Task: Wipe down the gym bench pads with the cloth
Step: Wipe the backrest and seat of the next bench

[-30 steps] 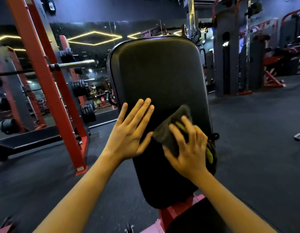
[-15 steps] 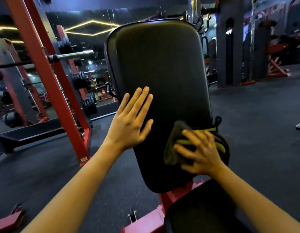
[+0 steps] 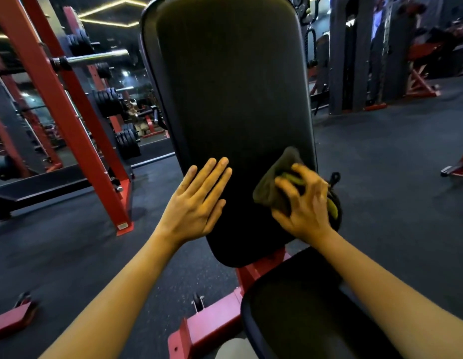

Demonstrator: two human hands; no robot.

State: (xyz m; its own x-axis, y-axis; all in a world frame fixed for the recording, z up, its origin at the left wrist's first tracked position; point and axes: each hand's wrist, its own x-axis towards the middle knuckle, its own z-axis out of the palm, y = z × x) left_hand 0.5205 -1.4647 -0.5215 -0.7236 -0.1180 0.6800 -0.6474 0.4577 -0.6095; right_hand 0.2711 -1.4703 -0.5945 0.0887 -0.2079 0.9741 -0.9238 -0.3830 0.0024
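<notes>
Our right hand (image 3: pixel 307 206) has its fingers bent over the bunched cloth (image 3: pixel 269 186), clamping it against the back pad (image 3: pixel 230 99). The cloth is dark with a green strip showing between the fingers. It sits at about 4 o'clock on the pad's face, at the right edge and partly spilling over it. Our left hand (image 3: pixel 196 203) lies flat with straight fingers close together, holding nothing, pressed on the same pad at about 7 o'clock near its left edge. The two hands are apart, with bare pad between them. The back pad stands steeply tilted and fills the view toward 12 o'clock. Below it, at 5 o'clock of the view, lies the seat pad (image 3: pixel 303 314), under our right forearm, and the red frame (image 3: pixel 207 325) runs beneath both. On the dark floor (image 3: pixel 393 164) at 9 o'clock stands a red rack (image 3: pixel 56 99) with a barbell (image 3: pixel 95 57) and stacked plates (image 3: pixel 128 142). More machines (image 3: pixel 354 60) stand at 2 o'clock, too dim to tell apart.
</notes>
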